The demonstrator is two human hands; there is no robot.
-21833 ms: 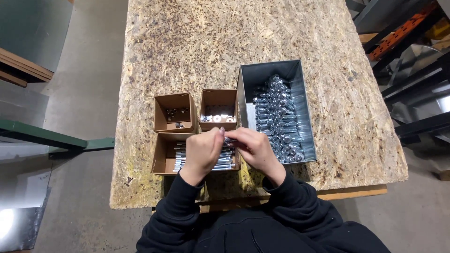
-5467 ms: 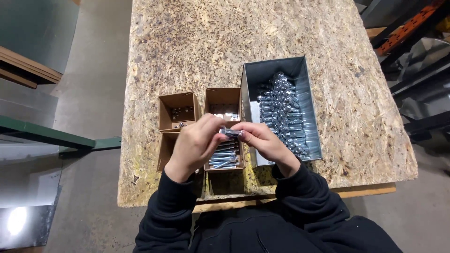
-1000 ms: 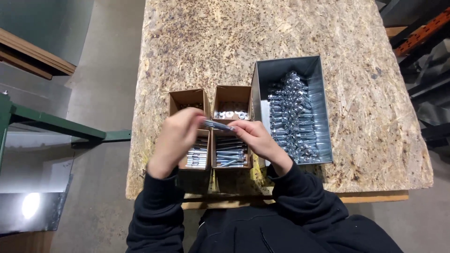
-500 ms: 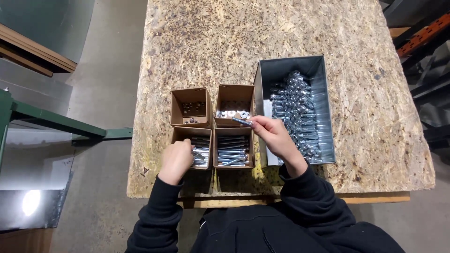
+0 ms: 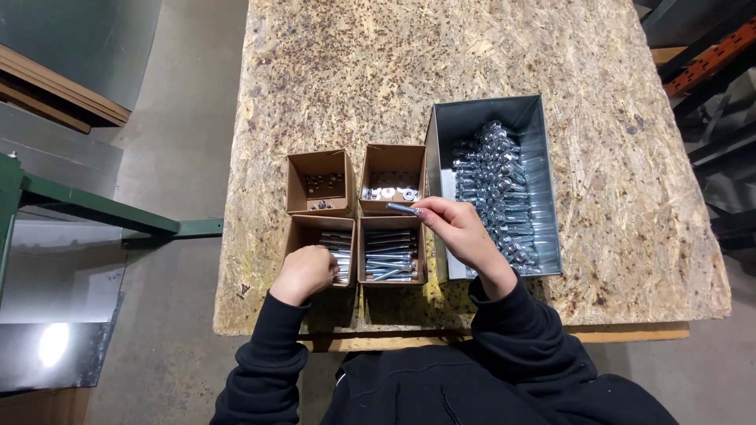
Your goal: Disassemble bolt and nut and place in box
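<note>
Head view. — What does each hand do?
— My right hand (image 5: 461, 232) pinches a short silver metal bolt (image 5: 402, 208) above the near-right brown cardboard box (image 5: 391, 279). My left hand (image 5: 305, 271), fingers curled, dips into the near-left cardboard box of bolts (image 5: 303, 230).
— And beside them?
— A grey metal bin of assembled bolts (image 5: 543, 169).

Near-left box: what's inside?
The near-left box holds silver bolts along its right side. The left hand is in it and covers the rest. The right hand holds one bolt.

Workshop: chipboard bench (image 5: 354, 79), bolt bin (image 5: 543, 197), concrete floor (image 5: 189, 142)
</note>
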